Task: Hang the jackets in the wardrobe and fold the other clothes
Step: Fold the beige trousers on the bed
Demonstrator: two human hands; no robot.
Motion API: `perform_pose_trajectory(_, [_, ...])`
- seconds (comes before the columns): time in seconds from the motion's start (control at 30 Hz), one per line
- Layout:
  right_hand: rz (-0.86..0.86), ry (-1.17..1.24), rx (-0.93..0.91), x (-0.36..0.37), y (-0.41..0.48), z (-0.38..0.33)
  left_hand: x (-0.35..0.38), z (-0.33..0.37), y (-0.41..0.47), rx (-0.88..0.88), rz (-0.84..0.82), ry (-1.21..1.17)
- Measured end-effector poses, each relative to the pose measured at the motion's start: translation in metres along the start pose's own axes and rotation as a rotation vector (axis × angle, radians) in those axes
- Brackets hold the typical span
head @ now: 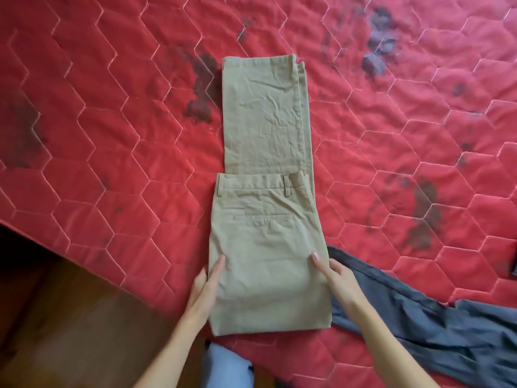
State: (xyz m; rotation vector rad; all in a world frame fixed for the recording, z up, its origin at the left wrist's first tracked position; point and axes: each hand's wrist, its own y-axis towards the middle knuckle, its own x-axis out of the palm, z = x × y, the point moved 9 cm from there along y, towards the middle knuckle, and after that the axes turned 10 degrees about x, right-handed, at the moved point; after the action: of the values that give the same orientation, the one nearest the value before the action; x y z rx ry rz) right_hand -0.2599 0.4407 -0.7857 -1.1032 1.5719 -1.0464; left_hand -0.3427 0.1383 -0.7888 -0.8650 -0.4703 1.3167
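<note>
Khaki trousers (265, 175) lie lengthwise on the red quilted bed, folded leg on leg, with the waistband end doubled over the legs toward me. My left hand (205, 284) grips the left edge of the folded part, thumb on top and fingers under the cloth. My right hand (334, 275) holds the right edge the same way, thumb resting on the fabric. A dark grey garment (436, 326) lies spread to the right, partly under the trousers' near corner.
The red hexagon-quilted cover (112, 135) with dark stains fills most of the view. Its edge runs diagonally at the lower left, where the brown wooden floor (70, 317) shows. A dark object (514, 259) sits at the right border.
</note>
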Motion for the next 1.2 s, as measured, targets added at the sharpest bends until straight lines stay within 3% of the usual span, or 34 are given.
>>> perform_pose_trajectory(0.2, [-0.033, -0.083, -0.065, 0.005, -0.028, 0.017, 0.004, -0.004, -0.042, 0.106, -0.039, 0.024])
perform_pose_trajectory(0.3, [-0.015, 0.058, -0.277, -0.005, -0.066, 0.000, -0.005, 0.020, -0.064, 0.251, -0.010, 0.029])
perform_pose_trajectory(0.4, [-0.116, 0.146, -0.432, -0.008, -0.096, 0.002, -0.017, 0.030, -0.084, 0.367, -0.007, -0.009])
perform_pose_trajectory(0.63, [-0.301, -0.310, -0.166, 0.027, -0.064, 0.113, -0.004, -0.082, -0.091, 0.098, -0.119, 0.110])
perform_pose_trajectory(0.77, [-0.113, -0.332, -0.131, 0.015, -0.053, 0.141, -0.007, -0.108, -0.102, 0.109, -0.030, 0.232])
perform_pose_trajectory(0.93, [0.181, -0.123, -0.159, 0.002, -0.052, 0.159, -0.022, -0.110, -0.116, 0.118, 0.111, 0.451])
perform_pose_trajectory(1.1, [0.292, -0.014, -0.191, 0.007, -0.070, 0.147, -0.027, -0.119, -0.109, -0.100, 0.168, 0.442])
perform_pose_trajectory(1.2, [0.329, 0.067, -0.179, 0.001, -0.084, 0.134, -0.028, -0.075, -0.118, 0.012, 0.272, 0.410])
